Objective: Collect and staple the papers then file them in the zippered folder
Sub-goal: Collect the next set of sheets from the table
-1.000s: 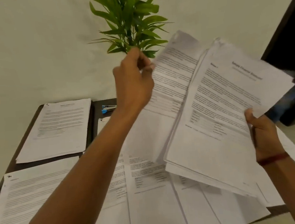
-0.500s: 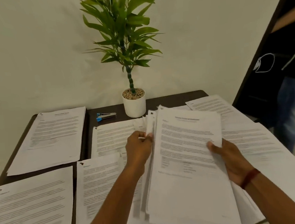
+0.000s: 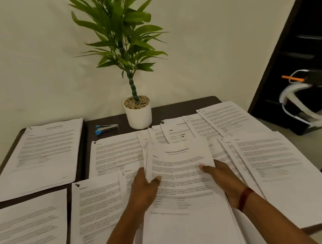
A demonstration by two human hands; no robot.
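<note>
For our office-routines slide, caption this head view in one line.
The left hand and right hand hold a paper stack over printed sheets on a dark table, stapler beside potted plant.

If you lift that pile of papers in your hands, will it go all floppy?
Probably floppy: the paper stack is loose thin sheets, so its far end would likely droop. Sheets might slide apart too; their edges fan out by the left hand.
</note>
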